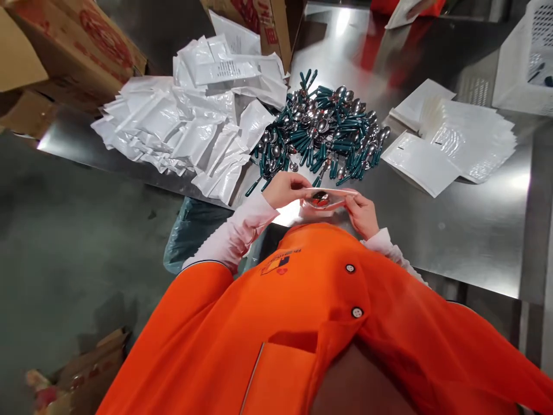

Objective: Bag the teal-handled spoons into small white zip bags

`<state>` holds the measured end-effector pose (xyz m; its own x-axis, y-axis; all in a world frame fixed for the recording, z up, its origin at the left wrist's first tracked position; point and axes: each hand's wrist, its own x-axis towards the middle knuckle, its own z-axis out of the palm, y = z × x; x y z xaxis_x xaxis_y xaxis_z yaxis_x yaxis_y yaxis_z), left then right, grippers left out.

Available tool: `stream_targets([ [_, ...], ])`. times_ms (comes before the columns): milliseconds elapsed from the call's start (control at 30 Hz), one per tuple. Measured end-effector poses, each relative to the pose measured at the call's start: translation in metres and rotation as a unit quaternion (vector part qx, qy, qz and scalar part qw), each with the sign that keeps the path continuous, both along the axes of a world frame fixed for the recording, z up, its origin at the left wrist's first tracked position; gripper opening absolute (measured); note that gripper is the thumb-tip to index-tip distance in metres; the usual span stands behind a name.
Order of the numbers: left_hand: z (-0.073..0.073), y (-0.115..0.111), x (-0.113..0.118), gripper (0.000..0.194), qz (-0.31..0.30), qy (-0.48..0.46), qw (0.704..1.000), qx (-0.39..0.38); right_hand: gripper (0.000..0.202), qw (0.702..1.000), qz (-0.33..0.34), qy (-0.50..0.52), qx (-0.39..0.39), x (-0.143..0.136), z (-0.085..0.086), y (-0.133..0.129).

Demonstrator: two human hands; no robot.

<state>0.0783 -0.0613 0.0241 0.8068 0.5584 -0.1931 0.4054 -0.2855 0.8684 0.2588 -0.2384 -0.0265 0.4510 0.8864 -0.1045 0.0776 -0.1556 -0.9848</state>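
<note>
1. Head view, hands: we hold a small clear pouch (327, 197) between both hands, just above the near edge of the steel worktop (466, 230). Our left hand (286, 189) pinches its left end with fingers curled; our right hand (362, 213) pinches the right end from below. A spoon bowl shows through the film, sitting inside the pouch.

2. Head view, handling: we judge the pouch thin, limp and slippery, light even with the spoon inside. It is best gripped at the two ends near the mouth, as the middle would buckle.

3. Head view, surroundings: a heap of green-handled spoons (322, 129) lies just beyond our hands. Filled white packets (190, 124) are piled to its left, flat empty pouches (453, 141) are stacked to its right, and a cardboard box (73, 46) sits at far left.
</note>
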Motion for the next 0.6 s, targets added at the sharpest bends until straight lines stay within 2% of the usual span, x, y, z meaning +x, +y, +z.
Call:
stream_targets([
  [100, 0.021, 0.000, -0.004, 0.033, 0.019, -0.025, 0.996, 0.078, 0.053, 1.000, 0.004, -0.010, -0.001, -0.005, 0.022, 0.001],
  [233, 0.031, -0.006, -0.001, 0.025, 0.034, -0.029, 0.985, 0.167, 0.051, 0.996, -0.037, -0.074, 0.024, -0.005, 0.032, 0.006],
  [300, 0.033, -0.008, 0.000, 0.023, 0.034, -0.018, 0.986, 0.162, 0.051, 0.993, -0.058, -0.100, 0.025, -0.003, 0.031, 0.006],
  [400, 0.039, -0.009, -0.005, 0.026, 0.035, -0.039, 0.993, 0.106, 0.049, 0.991, -0.053, -0.119, 0.023, 0.002, 0.031, 0.003],
  [500, 0.038, -0.001, -0.006, 0.031, 0.012, -0.054, 0.998, 0.030, 0.052, 0.991, -0.061, -0.115, 0.007, 0.011, 0.021, 0.010],
  [567, 0.025, 0.007, 0.003, 0.029, 0.018, -0.024, 0.999, 0.030, 0.057, 0.996, -0.058, -0.065, -0.024, 0.017, 0.002, 0.026],
  [600, 0.015, 0.011, 0.010, 0.026, 0.035, 0.000, 0.998, 0.058, 0.060, 0.997, -0.057, -0.027, -0.040, 0.019, -0.011, 0.036],
])
